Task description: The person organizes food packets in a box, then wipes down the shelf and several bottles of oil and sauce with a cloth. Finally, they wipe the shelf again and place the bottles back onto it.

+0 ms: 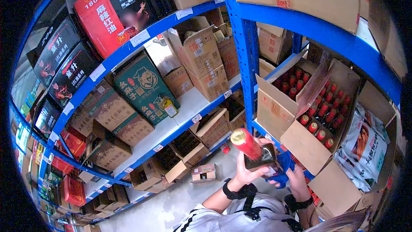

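Gripped in my left hand [248, 172] is a dark glass bottle [251, 147] with a red neck wrap and a gold cap, tilted so that the cap points up and left. A crumpled blue cloth [285, 166] is pressed against the bottle's lower end. My right hand [297, 181] has its fingers closed on this cloth. Black bands circle both wrists. To the right of my hands, an open carton [307, 147] holds several upright bottles [326, 111] with similar red necks and gold caps.
Blue shelving [244, 43] rises ahead and curves left, loaded with cartons. A small yellow-labelled bottle [170, 108] stands before a green carton [143, 87]. White printed pouches [365, 141] fill a box at right. A small carton [204, 173] rests on the floor.
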The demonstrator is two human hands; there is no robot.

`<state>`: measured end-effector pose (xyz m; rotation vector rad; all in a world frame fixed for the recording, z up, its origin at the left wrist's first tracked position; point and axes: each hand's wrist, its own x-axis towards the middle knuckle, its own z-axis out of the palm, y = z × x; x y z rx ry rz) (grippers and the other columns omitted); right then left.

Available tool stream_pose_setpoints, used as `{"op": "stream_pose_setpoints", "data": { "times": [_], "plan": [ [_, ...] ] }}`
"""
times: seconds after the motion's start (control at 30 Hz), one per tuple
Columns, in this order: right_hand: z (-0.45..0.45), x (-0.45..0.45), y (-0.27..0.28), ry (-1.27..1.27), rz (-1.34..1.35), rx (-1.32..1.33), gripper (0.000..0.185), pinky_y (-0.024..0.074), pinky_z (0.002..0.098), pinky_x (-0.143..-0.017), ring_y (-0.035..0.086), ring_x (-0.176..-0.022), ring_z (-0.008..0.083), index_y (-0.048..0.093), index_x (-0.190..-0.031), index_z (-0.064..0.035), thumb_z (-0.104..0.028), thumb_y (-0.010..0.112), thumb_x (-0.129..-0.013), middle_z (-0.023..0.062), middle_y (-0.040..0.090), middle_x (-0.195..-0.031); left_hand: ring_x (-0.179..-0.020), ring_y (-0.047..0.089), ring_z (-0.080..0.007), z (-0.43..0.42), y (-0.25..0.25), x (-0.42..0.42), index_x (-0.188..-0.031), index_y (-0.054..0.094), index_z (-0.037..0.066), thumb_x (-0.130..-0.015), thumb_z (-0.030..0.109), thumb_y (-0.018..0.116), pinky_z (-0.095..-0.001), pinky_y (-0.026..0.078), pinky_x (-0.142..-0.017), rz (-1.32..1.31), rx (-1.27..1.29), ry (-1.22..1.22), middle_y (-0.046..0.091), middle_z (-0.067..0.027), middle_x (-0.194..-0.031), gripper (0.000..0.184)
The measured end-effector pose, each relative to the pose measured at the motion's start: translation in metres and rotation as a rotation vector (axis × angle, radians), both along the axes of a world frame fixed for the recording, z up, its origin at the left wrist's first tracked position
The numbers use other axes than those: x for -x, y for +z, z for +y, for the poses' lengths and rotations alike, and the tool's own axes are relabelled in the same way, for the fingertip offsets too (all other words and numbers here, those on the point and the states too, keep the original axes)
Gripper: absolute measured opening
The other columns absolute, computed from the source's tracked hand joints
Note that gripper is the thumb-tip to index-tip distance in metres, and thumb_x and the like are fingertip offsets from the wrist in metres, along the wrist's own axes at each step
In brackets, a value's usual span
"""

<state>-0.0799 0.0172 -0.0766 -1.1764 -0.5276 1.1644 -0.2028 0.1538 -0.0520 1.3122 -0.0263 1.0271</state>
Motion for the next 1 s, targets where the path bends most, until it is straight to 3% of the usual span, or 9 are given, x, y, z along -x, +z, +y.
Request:
{"op": "stream_pose_setpoints", "data": {
  "times": [0.07,0.17,0.37,0.47,0.6,0.7,0.77,0.9,1.0],
  "plan": [
    [-0.004,-0.007,-0.008,0.031,-0.114,-0.001,0.024,0.0512,0.0282,-0.049,0.063,-0.058,0.0203,0.049,-0.109,0.0041,-0.005,0.044,-0.088,0.0141,0.063,-0.084,-0.099,0.057,-0.0362,0.001,0.003,0.003,-0.116,0.030,0.008,-0.068,0.028,0.075,-0.0458,0.047,-0.086,-0.024,0.156,-0.047,0.050,-0.0279,-0.111,0.069],
    [-0.009,-0.011,-0.009,-0.012,-0.298,-0.031,0.026,0.0480,0.0228,-0.042,0.063,-0.055,0.0210,0.049,-0.107,0.0054,-0.014,0.047,-0.090,0.0164,0.062,-0.080,-0.099,0.057,-0.0351,0.011,-0.005,0.010,-0.122,0.029,0.004,-0.069,0.031,0.075,-0.0442,0.047,-0.085,0.011,0.147,0.128,0.053,-0.0232,-0.109,0.075],
    [-0.006,0.003,0.017,-0.220,-0.611,0.023,0.033,0.0467,0.0297,-0.075,0.060,-0.082,0.0132,0.054,-0.109,-0.0019,-0.008,0.061,-0.078,0.0073,0.063,-0.089,-0.097,0.058,-0.0335,0.013,-0.005,0.015,-0.120,0.035,-0.002,-0.069,0.034,0.076,-0.0451,0.048,-0.084,0.055,0.238,0.172,0.055,-0.0241,-0.108,0.075],
    [-0.003,0.005,0.022,0.106,-0.929,-0.019,0.047,0.0436,0.0346,-0.086,0.057,-0.099,0.0192,0.048,-0.118,-0.0023,-0.014,0.066,-0.076,0.0130,0.059,-0.106,-0.097,0.058,-0.0336,0.012,-0.017,0.016,-0.120,0.036,-0.003,-0.073,0.032,0.073,-0.0446,0.048,-0.084,0.041,0.335,0.041,0.055,-0.0247,-0.108,0.070],
    [0.008,0.018,0.003,0.141,-0.591,-0.233,0.068,0.0348,0.0356,-0.098,0.047,-0.114,0.0212,0.033,-0.130,-0.0011,-0.017,0.070,-0.075,0.0141,0.048,-0.123,-0.095,0.059,-0.0342,0.007,-0.013,0.015,-0.122,0.036,-0.003,-0.076,0.039,0.067,-0.0448,0.049,-0.082,0.014,0.431,-0.155,0.054,-0.0242,-0.109,0.069],
    [0.008,0.020,-0.008,0.096,-0.523,-0.279,0.066,0.0391,0.0347,-0.094,0.051,-0.108,0.0195,0.039,-0.126,-0.0011,-0.016,0.073,-0.071,0.0123,0.052,-0.117,-0.091,0.060,-0.0340,0.005,-0.016,0.015,-0.123,0.037,-0.001,-0.077,0.045,0.065,-0.0458,0.051,-0.079,0.034,0.437,-0.175,0.054,-0.0227,-0.110,0.071],
    [0.007,0.023,-0.021,0.082,-0.548,-0.229,0.063,0.0411,0.0338,-0.091,0.053,-0.103,0.0183,0.043,-0.122,-0.0009,-0.016,0.073,-0.069,0.0106,0.055,-0.112,-0.101,0.055,-0.0234,0.006,-0.027,0.018,-0.125,0.034,-0.001,-0.082,0.028,0.063,-0.0357,0.044,-0.089,0.073,0.467,-0.034,0.054,-0.0153,-0.112,0.059],
    [0.007,0.027,-0.017,-0.001,-0.566,-0.149,0.055,0.0460,0.0304,-0.082,0.057,-0.088,0.0132,0.051,-0.112,-0.0009,-0.016,0.074,-0.066,0.0054,0.060,-0.096,-0.102,0.053,-0.0180,0.009,-0.022,0.015,-0.126,0.033,0.003,-0.085,0.020,0.059,-0.0326,0.040,-0.091,0.195,0.424,0.104,0.053,-0.0099,-0.112,0.052],
    [0.004,0.021,-0.026,0.040,-0.499,-0.128,0.050,0.0456,0.0280,-0.082,0.056,-0.086,0.0112,0.051,-0.112,-0.0003,-0.013,0.072,-0.068,0.0038,0.060,-0.093,-0.107,0.049,-0.0160,0.023,-0.012,0.021,-0.128,0.031,0.004,-0.086,0.008,0.055,-0.0306,0.039,-0.092,0.393,0.106,0.105,0.049,-0.0089,-0.116,0.048]
  ]
}}
